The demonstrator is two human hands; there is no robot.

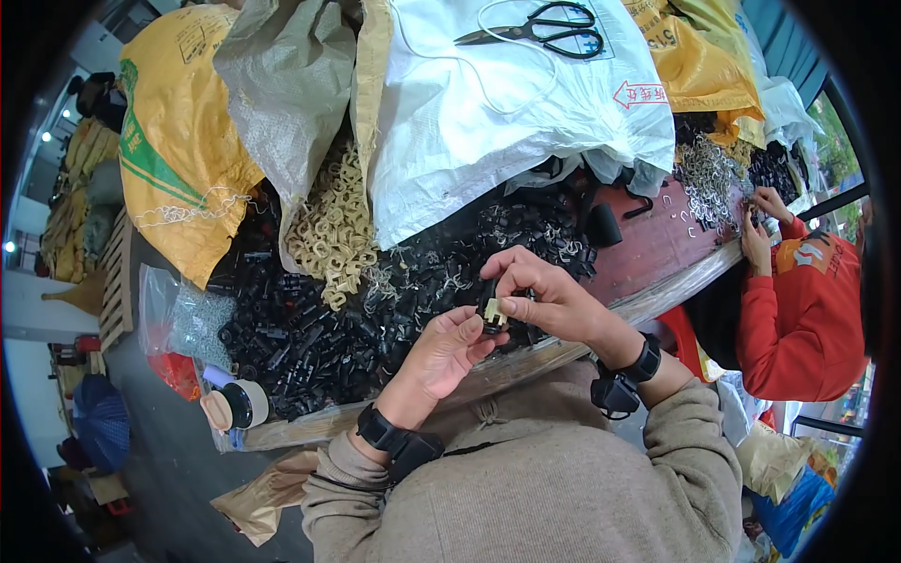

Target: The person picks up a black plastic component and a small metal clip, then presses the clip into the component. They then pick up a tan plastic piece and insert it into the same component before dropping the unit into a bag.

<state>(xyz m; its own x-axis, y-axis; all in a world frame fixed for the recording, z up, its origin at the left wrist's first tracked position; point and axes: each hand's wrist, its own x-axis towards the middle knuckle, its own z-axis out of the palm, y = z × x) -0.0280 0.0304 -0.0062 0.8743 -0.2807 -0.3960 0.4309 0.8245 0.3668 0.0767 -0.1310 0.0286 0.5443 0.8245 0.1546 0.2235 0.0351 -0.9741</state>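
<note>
**Both hands on one small part**

Head view: left hand (449,345) cups a black clip (489,314) from below; right hand (542,293) pinches its cream insert (496,315) from above. Part sits between hands, over the worktop (657,246) edge, black parts pile (310,333) behind.

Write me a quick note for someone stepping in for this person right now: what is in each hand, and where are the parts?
Left hand: palm up, fingers curled around a small black part, supporting it from below.
Right hand: fingertips pinch a small cream piece against that black part; the two touch, and whether the piece is fully seated cannot be told.
Supplies: a pile of black parts covers the table just ahead; a heap of cream rings lies behind it, beside the sacks.
Scissors lie on the white sack.
A co-worker in a red sleeve sorts parts at the right.
</note>
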